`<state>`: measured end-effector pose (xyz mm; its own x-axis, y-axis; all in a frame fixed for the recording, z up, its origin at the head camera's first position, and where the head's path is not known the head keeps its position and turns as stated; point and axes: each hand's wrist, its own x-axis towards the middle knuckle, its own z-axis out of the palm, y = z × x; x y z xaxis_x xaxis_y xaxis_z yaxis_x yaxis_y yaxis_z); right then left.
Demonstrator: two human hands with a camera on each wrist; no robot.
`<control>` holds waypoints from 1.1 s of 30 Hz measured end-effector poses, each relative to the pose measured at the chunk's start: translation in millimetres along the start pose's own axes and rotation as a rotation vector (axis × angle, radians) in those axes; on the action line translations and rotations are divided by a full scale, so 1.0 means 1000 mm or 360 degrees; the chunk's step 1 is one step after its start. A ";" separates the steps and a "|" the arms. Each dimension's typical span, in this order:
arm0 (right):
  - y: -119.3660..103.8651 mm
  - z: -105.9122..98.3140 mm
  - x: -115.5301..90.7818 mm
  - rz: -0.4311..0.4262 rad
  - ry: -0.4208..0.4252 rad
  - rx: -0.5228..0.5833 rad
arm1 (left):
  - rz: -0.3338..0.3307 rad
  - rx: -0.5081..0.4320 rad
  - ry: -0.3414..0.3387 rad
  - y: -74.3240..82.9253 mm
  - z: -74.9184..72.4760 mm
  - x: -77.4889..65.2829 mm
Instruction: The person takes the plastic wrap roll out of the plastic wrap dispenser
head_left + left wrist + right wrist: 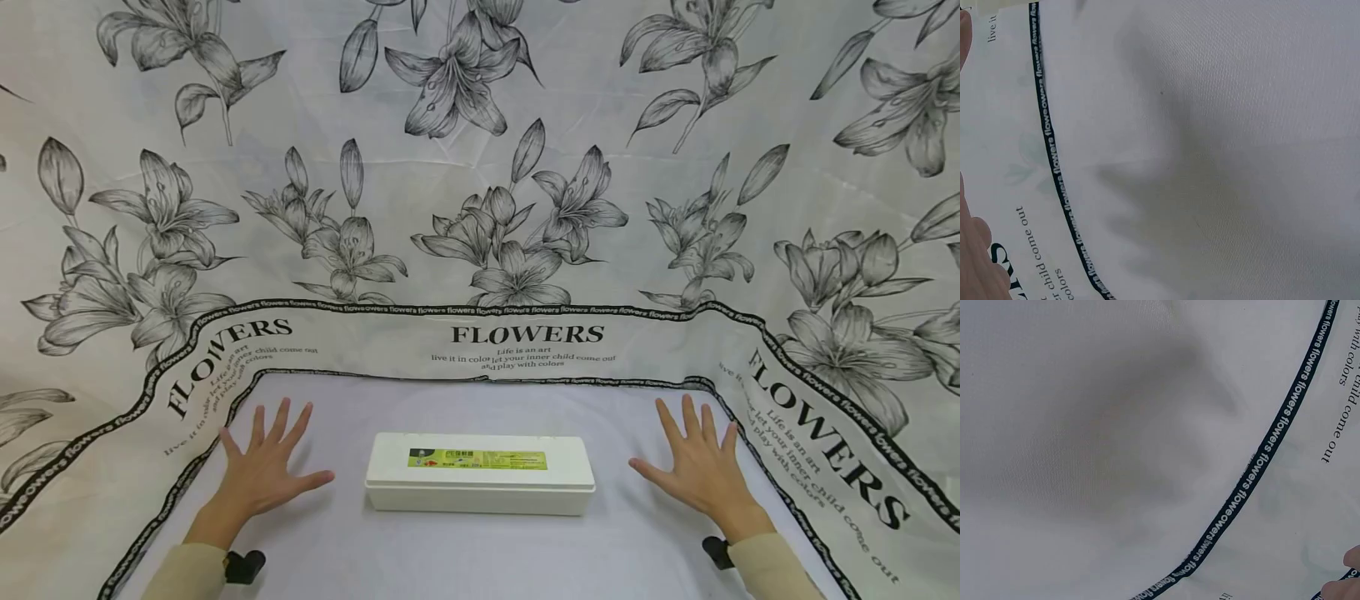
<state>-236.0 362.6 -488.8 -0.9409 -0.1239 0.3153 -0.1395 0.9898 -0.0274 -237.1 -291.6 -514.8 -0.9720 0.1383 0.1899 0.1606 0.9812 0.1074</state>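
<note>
Between the two hands in the head view lies a long white lidded box (480, 497) with a yellow-green printed label (477, 459) on top. To its left is my left hand (272, 468), fingers spread wide, thumb pointing toward the box. My right hand (699, 467) is spread the same way on the right side, its thumb toward the box. Both hands are apart from the box and hold nothing. Fingers of the left hand (979, 262) show at the left edge of the left wrist view. Fingertips (1341, 589) of the right hand appear in the lower right corner of the right wrist view.
A white cloth surface (480, 558) lies under the box. Around it runs a black-edged border printed "FLOWERS" (527, 335), and behind rises a curtain-like sheet (450, 192) with drawn lilies. Dark straps (245, 567) sit at the wrists, by beige sleeves (183, 573).
</note>
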 end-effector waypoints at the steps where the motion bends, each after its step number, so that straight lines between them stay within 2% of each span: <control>1: -0.001 0.000 0.000 0.0002 0.0005 0.0007 | -0.0003 -0.0022 -0.0017 0.001 0.000 0.000; 6: -0.003 -0.001 0.001 0.0018 0.0041 0.0071 | 0.0012 -0.0142 -0.0057 0.008 -0.002 0.001; 10: -0.005 -0.001 0.000 0.0061 0.0047 0.0155 | 0.0027 -0.0239 -0.0036 0.015 -0.002 0.002; 14: -0.010 -0.003 0.000 0.0098 0.0038 0.0264 | 0.0036 -0.0335 -0.0015 0.021 0.004 0.001; 19: -0.019 -0.005 -0.004 0.0135 0.0021 0.0384 | 0.0078 -0.0535 -0.0022 0.031 0.012 0.001; 27: -0.034 -0.007 -0.004 0.0072 0.0021 0.0495 | 0.0122 -0.0902 0.0020 0.049 0.014 -0.003; 30: -0.039 -0.007 -0.004 0.0055 0.0004 0.0511 | 0.0125 -0.0958 0.0028 0.054 0.018 -0.004; 33: -0.044 -0.010 -0.004 0.0034 -0.0009 0.0531 | 0.0101 -0.0958 -0.0007 0.060 0.025 -0.004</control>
<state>-223.1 320.0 -479.8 -0.9462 -0.1048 0.3063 -0.2125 0.9148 -0.3434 -227.8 -229.7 -533.3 -0.9579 0.1957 0.2101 0.2857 0.7223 0.6298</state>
